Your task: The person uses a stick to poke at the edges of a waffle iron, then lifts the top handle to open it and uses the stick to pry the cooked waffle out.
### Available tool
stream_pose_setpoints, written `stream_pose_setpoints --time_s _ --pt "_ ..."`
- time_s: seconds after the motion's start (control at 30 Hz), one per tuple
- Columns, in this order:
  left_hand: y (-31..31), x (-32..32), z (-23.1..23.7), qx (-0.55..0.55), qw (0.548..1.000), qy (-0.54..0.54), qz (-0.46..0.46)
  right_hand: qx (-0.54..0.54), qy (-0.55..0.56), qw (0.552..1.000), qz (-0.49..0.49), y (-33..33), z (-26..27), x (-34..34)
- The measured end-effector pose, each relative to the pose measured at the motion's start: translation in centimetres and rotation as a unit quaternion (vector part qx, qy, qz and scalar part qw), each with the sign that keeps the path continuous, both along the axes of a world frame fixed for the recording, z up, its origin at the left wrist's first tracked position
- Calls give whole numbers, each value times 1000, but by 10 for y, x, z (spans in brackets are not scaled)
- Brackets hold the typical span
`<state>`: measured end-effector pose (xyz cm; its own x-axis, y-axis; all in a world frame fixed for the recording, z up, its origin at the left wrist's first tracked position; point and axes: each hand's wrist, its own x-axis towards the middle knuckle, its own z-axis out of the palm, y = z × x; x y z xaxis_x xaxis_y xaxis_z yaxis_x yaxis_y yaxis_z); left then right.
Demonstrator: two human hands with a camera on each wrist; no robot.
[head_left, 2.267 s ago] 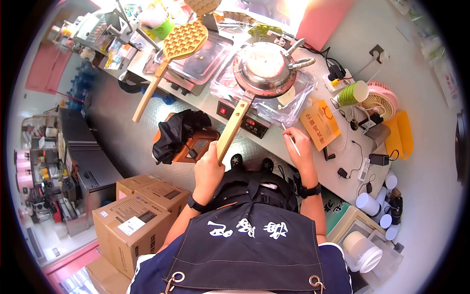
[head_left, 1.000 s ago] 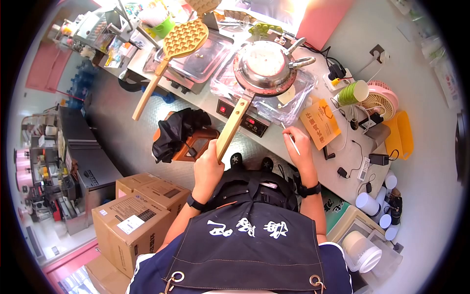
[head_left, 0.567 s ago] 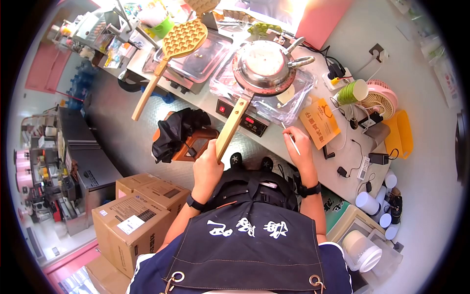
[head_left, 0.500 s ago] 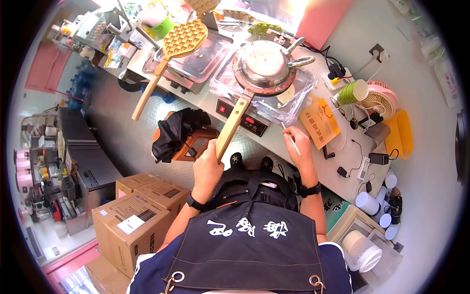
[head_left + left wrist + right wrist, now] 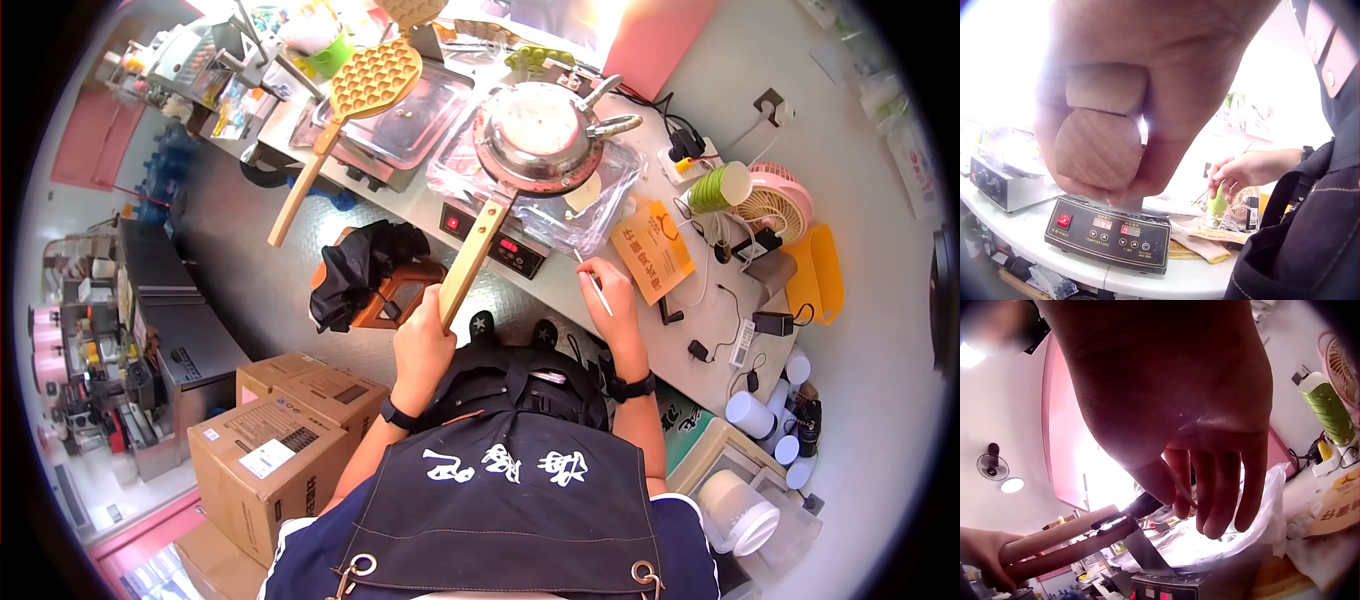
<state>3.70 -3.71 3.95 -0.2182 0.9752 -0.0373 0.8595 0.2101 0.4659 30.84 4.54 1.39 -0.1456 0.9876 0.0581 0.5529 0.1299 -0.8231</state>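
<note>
In the head view my left hand (image 5: 424, 340) grips the two stacked wooden handles (image 5: 470, 262) of a round metal pan (image 5: 535, 135), which sits closed over the cooker on the counter. The left wrist view shows the handle ends (image 5: 1099, 149) side by side inside the curled fingers of that hand. My right hand (image 5: 610, 300) pinches a thin white stick (image 5: 597, 290) between thumb and fingers, off the counter's front edge. The cooker's control panel (image 5: 494, 240), with red lit digits, faces me below the pan.
To the left lies a golden bubble-patterned mould (image 5: 376, 80) with a wooden handle. An orange printed bag (image 5: 654, 252), a pink fan (image 5: 776, 204) and cables are on the right. Cardboard boxes (image 5: 270, 470) and a stool under a black bag (image 5: 370, 270) stand on the floor.
The pan, its handles and my left hand appear shifted very slightly left in the head view. Both hands keep their holds.
</note>
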Motion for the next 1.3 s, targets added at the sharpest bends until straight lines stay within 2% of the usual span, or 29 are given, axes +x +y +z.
stream_pose_setpoints --time_s 1.3 --pt "-1 -1 -3 6 1000 -3 -5 5 -4 1000 12 3 -3 -3"
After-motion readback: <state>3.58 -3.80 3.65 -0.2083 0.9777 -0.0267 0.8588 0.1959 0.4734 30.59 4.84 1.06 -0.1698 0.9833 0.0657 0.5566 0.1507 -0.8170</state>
